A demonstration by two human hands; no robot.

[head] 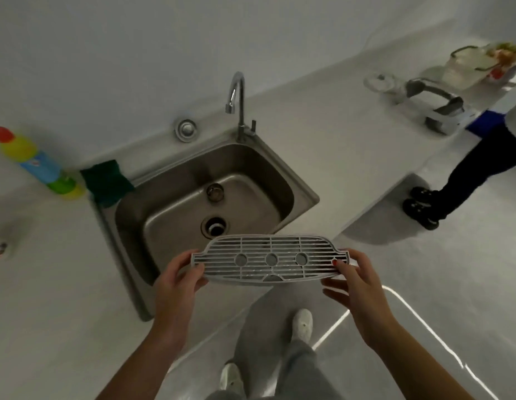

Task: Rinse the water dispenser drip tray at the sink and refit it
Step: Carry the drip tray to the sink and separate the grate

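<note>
The grey drip tray (269, 259), a slotted grille with three round discs, hangs level in front of me at the near edge of the steel sink (306, 194). My left hand (176, 280) grips its left end. My right hand (353, 280) holds its right end with thumb on top and fingers spread below. The curved tap (236, 96) stands at the sink's far corner with no water running. The basin is dry-looking, with a drain hole (214, 226) and a strainer plug (214, 192) lying in it.
A green sponge (106, 183) rests on the sink's left rim beside a lying yellow-and-blue detergent bottle (34, 161). At the far right of the counter are a glass lid (379, 82), a kitchen appliance (437, 106) and a bag (479, 63). Another person's legs (464, 174) stand at the right.
</note>
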